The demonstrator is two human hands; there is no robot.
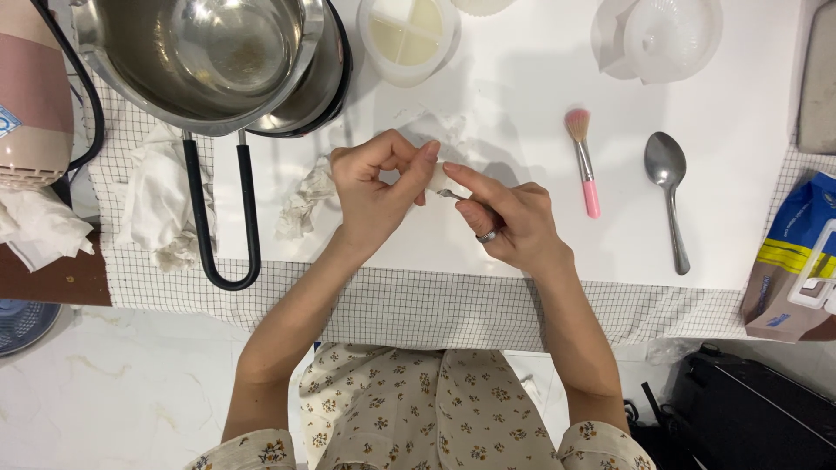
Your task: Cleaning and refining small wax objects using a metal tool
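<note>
My left hand (374, 187) pinches a small white piece (436, 180) between thumb and fingers over the white table top (522, 104). My right hand (505, 218), with a ring on one finger, holds a thin metal tool (450, 195) whose tip touches that white piece. Most of the piece is hidden by my fingers. Both hands meet near the middle of the table, close to its front edge.
A pink brush (583, 165) and a metal spoon (668, 196) lie to the right. Steel pots (218, 61) with black loop handles stand at back left, crumpled white tissues (165, 204) beside them. A round white divided container (407, 35), a clear lidded cup (666, 35) and a blue packet (797, 261) sit around.
</note>
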